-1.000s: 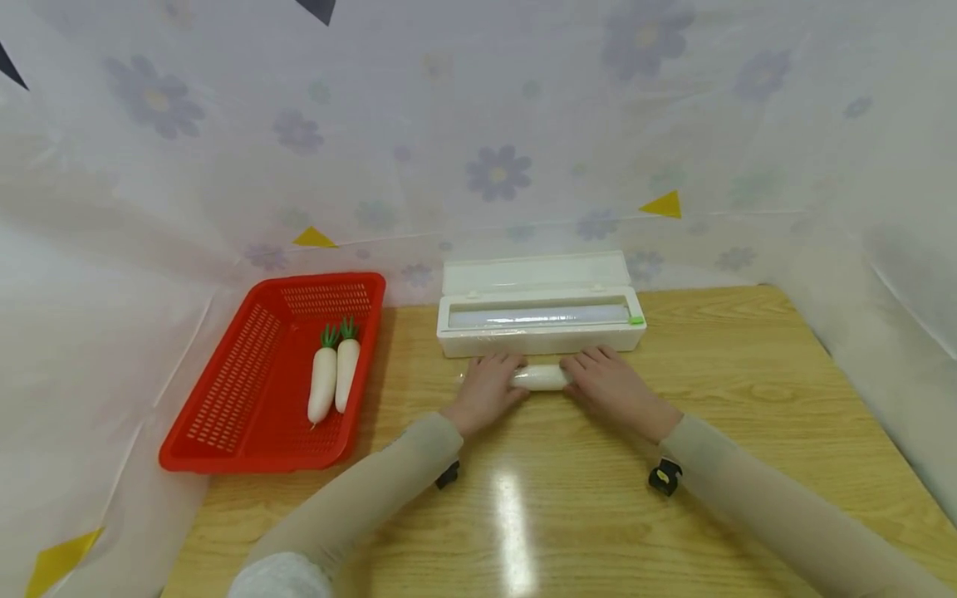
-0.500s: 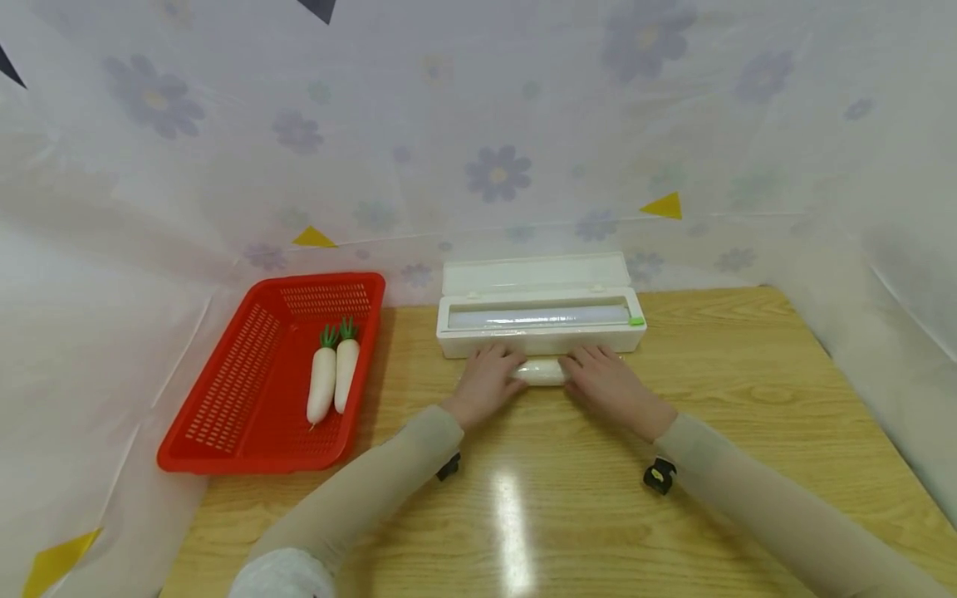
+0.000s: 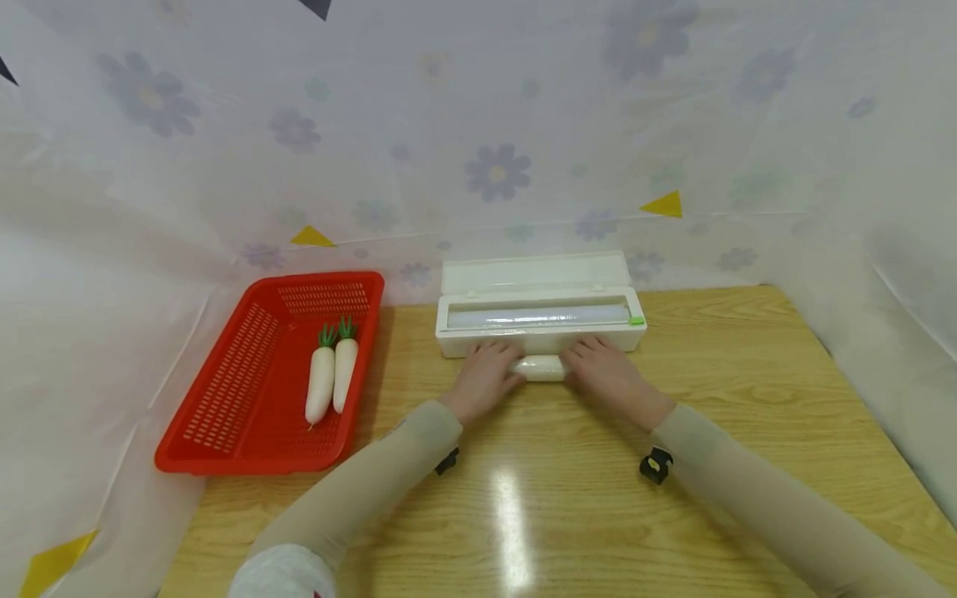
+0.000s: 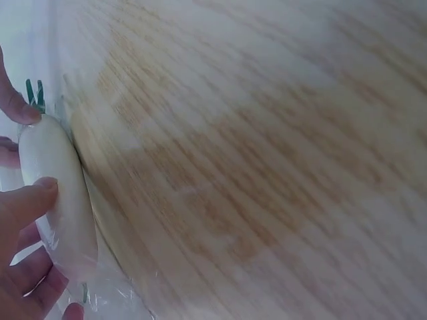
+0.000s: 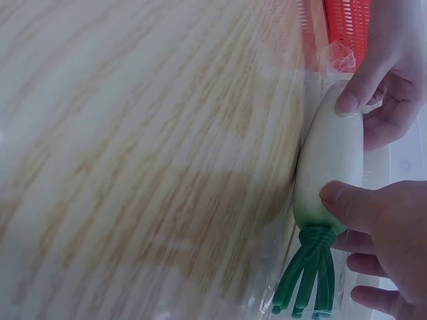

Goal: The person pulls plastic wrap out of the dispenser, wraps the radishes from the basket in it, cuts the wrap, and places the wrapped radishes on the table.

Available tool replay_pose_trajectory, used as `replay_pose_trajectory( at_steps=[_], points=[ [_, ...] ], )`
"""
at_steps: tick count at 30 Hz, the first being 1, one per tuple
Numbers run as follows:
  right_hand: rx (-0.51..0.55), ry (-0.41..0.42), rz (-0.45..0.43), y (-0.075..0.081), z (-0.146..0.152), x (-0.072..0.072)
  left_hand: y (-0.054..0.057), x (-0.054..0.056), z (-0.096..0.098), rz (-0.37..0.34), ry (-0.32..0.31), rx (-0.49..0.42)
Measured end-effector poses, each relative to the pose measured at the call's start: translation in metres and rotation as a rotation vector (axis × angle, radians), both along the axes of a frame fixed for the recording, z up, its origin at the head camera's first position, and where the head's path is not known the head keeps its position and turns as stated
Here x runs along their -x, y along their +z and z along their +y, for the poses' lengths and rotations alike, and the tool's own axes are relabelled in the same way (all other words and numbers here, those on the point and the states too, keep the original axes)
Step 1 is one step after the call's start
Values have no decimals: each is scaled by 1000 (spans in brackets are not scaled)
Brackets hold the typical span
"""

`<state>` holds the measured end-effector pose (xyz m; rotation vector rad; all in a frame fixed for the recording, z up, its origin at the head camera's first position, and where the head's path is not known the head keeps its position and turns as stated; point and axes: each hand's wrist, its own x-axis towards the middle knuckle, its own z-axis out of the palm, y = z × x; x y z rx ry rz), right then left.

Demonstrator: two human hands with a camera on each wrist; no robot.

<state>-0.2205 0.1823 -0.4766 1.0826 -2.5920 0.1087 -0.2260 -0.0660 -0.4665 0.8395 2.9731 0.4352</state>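
Clear cling film wraps a white radish [image 3: 542, 368] lying crosswise on the table, right against the front of a white box. My left hand [image 3: 486, 378] grips its left part, with the thumb [image 4: 37, 197] on the near side. On the right part, my right hand [image 3: 609, 378] holds it by the end with the green leaves [image 5: 313, 273], its thumb pressing the white skin. Loose film [image 4: 120, 297] sticks out past the tip by the left hand. From above, the fingers cover both ends.
The white cling film box [image 3: 542, 340] stands behind the hands, lid [image 3: 536, 272] up, with a film roll [image 3: 538, 316] inside and a green slider at its right end. A red basket [image 3: 262, 365] at left holds two radishes [image 3: 321, 386]. A patterned sheet hangs behind the table.
Both hands have moved a little away from the body with the wrapped radish, closing the gap to the white box. Basket and box stay in place.
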Motion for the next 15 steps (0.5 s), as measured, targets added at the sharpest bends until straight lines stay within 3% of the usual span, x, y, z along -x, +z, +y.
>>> replay_pose_trajectory(
  at_steps=[10, 15],
  points=[
    [-5, 13, 43, 1, 0, 1, -1, -2, 3, 134, -54, 78],
    [8, 16, 22, 1, 0, 1, -1, -2, 3, 154, -55, 65]
  ],
)
